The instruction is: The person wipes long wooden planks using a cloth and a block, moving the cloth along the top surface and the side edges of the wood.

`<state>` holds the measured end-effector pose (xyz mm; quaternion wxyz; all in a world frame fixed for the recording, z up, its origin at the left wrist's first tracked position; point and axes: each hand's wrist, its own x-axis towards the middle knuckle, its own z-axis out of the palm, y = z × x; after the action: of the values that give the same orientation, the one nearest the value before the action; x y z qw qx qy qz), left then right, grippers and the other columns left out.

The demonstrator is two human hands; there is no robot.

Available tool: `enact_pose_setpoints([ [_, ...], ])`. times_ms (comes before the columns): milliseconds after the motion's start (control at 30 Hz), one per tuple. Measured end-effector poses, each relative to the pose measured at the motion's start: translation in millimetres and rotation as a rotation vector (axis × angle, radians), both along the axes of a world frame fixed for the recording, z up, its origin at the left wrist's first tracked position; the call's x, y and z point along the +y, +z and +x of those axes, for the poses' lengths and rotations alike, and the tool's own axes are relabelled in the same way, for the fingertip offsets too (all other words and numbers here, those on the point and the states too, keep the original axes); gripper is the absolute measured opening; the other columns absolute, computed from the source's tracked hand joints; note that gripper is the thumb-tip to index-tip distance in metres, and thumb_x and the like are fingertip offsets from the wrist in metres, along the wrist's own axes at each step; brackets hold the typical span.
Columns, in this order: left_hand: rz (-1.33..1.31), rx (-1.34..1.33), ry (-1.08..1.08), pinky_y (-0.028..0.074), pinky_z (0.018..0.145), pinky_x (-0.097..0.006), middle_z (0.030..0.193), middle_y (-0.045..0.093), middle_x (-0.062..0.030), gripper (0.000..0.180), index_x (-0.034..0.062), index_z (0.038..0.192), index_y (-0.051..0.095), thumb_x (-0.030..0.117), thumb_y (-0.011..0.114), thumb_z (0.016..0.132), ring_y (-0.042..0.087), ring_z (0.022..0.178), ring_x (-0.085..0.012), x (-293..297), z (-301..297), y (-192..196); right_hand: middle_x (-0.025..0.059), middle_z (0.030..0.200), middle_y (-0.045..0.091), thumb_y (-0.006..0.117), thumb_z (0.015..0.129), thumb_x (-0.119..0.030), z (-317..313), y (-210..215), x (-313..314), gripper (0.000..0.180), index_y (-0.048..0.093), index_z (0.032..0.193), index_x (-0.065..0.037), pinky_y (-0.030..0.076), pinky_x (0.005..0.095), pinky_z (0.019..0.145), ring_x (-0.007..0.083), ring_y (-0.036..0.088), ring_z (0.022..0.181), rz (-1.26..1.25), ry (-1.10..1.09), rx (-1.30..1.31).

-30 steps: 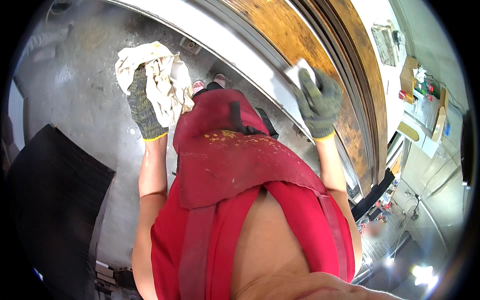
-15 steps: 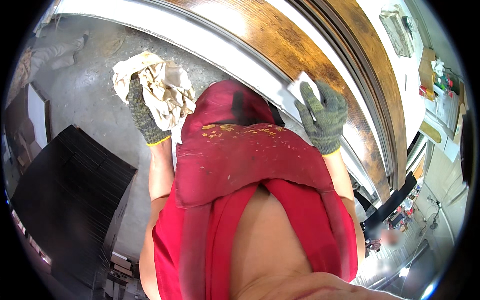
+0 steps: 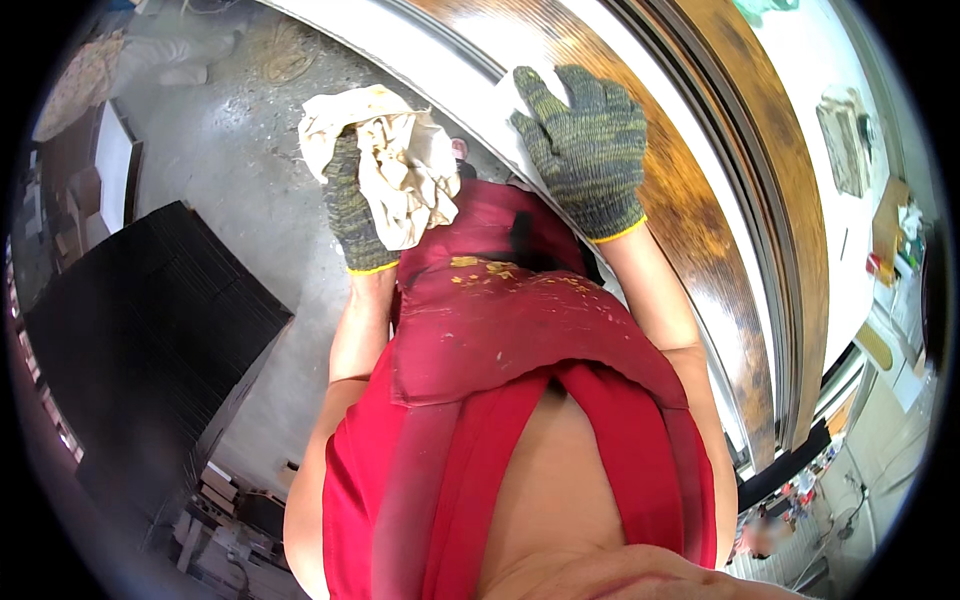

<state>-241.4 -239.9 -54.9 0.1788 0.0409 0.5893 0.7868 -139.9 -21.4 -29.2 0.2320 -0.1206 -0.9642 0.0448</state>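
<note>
Left of centre, above the grey floor (image 3: 265, 190), the left hand (image 3: 355, 205) wears a dark knitted glove with a yellow cuff and grasps a cream cloth (image 3: 405, 170). The cloth is bunched and deeply creased; most of it hangs to the right of the fingers, part of it folds over their far end, and its near tip comes down beside the red apron (image 3: 480, 340).

Right of centre, the right hand (image 3: 587, 150), gloved the same way, lies back upward at the left edge of a brown panel (image 3: 690, 235), with its fingers spread and pointing far. A white pad (image 3: 512, 98) shows beside and between those fingers; its rest is covered by the glove, and I cannot tell whether the fingers grip it or only lie on it. The two hands are well apart.

Along the left of the panel runs a white strip (image 3: 410, 50), curving from the far side toward the near right. Farther right stands a second panel (image 3: 800, 220), also brown, and beyond it a pale block (image 3: 845, 145) on a white surface. On the left are a black sheet (image 3: 150, 310) and, farther off, a white board (image 3: 115, 165).
</note>
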Motion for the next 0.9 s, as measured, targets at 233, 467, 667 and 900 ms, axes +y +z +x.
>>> enact_pose_setpoints([
  [233, 0.066, -0.172, 0.070, 0.047, 0.098, -0.031, 0.125, 0.061, -0.0086, 0.034, 0.0022, 0.131, 0.053, 0.017, 0.052, 0.100, 0.058, 0.114, -0.0173, -6.4, -1.9, -34.1, 0.0128, 0.113, 0.064, 0.067, 0.083, -0.039, -72.8, 2.8, -1.1, 0.040, 0.068, 0.120, -0.022, 0.045, 0.0462, 0.083, 0.0310, 0.059, 0.100, 0.029, 0.027, -0.061],
  [467, -0.641, 0.409, -0.012, 0.043, 0.102, -0.034, 0.129, 0.059, -0.0120, 0.041, 0.0026, 0.132, 0.054, 0.014, 0.060, 0.093, 0.055, 0.119, -0.0226, -21.5, 3.0, -36.9, 0.0159, 0.104, 0.060, 0.063, 0.083, -0.036, -189.0, -10.3, 13.6, 0.041, 0.064, 0.120, -0.020, 0.042, 0.0515, 0.088, 0.0341, 0.053, 0.106, 0.081, 0.125, 0.022],
  [667, -0.638, 0.396, 0.090, 0.046, 0.099, -0.031, 0.126, 0.060, -0.0109, 0.037, 0.0000, 0.131, 0.053, 0.013, 0.058, 0.097, 0.058, 0.113, -0.0184, -31.0, 14.3, -46.6, 0.0174, 0.101, 0.060, 0.065, 0.080, -0.036, -255.8, -13.5, 1.5, 0.037, 0.065, 0.112, -0.016, 0.042, 0.0523, 0.085, 0.0364, 0.053, 0.100, 0.121, 0.210, -0.069],
  [900, -0.601, 0.587, -0.022, 0.051, 0.090, -0.028, 0.119, 0.063, -0.0103, 0.033, -0.0006, 0.128, 0.055, 0.014, 0.057, 0.098, 0.062, 0.105, -0.0153, -2.5, -11.6, -23.1, 0.0106, 0.102, 0.063, 0.067, 0.084, -0.040, -122.1, 10.0, 26.5, 0.036, 0.066, 0.113, -0.018, 0.047, 0.0439, 0.069, 0.0287, 0.061, 0.084, 0.175, 0.193, -0.022],
])
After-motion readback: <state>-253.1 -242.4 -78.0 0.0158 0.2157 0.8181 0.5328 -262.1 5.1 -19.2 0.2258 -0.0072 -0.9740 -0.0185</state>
